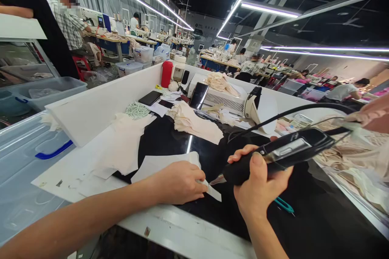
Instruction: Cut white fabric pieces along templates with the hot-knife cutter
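Note:
My left hand is closed on the edge of a pale fabric piece that lies on the black tabletop, fingers pinching near its right end. A narrow white strip sticks out past the fingertips. In my right hand is a black corded handheld tool, fingers wrapped around its thick body. Its pointed metal tip is close beside my left fingertips, at the strip; whether it touches cannot be made out. Under my right wrist lies a small teal tool with a thin metal point.
Cream fabric stacks lie ahead and at left, near green cord. Phones, a red bottle and a white vented box stand behind. A black cable arches rightward over heaped fabric. White panels edge the table.

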Available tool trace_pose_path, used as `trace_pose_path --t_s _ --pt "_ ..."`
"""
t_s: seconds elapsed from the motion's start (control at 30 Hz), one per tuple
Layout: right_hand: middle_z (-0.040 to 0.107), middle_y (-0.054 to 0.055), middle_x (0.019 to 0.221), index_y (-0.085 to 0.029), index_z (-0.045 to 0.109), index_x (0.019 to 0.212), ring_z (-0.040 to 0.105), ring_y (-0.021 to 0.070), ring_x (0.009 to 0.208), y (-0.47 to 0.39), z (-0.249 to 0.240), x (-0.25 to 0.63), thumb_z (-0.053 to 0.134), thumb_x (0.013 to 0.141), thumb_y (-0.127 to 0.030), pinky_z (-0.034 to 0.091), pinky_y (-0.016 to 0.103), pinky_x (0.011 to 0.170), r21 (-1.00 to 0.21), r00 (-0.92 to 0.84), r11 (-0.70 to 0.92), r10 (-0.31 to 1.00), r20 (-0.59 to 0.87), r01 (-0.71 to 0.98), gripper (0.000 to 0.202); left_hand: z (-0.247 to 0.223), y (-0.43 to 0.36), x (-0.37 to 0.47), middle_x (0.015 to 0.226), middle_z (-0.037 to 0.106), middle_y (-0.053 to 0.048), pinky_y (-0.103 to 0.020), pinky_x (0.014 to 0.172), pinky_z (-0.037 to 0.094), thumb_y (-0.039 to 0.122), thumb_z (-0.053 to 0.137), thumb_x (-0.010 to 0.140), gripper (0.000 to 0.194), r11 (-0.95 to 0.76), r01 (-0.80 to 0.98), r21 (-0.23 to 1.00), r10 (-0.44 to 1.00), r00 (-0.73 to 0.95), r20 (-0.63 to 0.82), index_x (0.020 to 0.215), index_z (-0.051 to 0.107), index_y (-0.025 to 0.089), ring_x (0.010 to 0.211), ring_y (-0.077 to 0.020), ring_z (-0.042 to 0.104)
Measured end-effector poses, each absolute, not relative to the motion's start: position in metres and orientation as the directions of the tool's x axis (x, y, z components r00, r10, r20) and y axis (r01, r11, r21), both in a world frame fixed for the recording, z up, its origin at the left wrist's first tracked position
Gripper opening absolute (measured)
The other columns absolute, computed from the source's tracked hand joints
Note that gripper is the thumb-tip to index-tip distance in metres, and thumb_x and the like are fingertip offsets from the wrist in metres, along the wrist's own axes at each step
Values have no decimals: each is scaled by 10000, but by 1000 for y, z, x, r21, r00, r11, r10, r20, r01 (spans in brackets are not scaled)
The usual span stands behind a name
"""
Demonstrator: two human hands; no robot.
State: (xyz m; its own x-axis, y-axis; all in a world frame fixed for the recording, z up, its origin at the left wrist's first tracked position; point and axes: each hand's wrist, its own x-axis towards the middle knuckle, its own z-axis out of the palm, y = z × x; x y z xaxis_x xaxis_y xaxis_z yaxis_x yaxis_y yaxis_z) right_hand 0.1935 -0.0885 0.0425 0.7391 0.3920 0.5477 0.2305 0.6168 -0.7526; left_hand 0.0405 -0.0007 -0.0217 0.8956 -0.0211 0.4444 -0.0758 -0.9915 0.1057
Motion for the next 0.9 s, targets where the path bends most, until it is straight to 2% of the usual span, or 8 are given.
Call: trace_pose_path --t_s 0.3,0.7,0.9 --pt "647 -58 767 -263 546 1284 592 134 561 -102 47 201 791 812 -293 573 293 511 -749 779 617 336 529 243 532 -18 -1 39 1013 714 -50 -335 805 523 273 694 979 92 -992 -90 83 -44 895 443 947 724 193 904 -204 690" --pt "656 -59 787 -274 552 1275 613 133 580 -105 45 200 786 837 -300 574 292 533 -765 764 584 354 540 271 497 -16 1 38 1020 722 -56 -333 831 533 267 660 996 108 -992 -95 87 -49 903 426 959 730 193 916 -214 691" --pt "637 -67 743 -272 540 1259 594 134 552 -105 49 196 794 811 -326 557 285 514 -755 782 616 348 517 225 518 -16 1 38 1028 719 -61 -327 849 529 254 649 1004 103 -990 -103 93 -52 899 436 992 737 201 929 -212 688"
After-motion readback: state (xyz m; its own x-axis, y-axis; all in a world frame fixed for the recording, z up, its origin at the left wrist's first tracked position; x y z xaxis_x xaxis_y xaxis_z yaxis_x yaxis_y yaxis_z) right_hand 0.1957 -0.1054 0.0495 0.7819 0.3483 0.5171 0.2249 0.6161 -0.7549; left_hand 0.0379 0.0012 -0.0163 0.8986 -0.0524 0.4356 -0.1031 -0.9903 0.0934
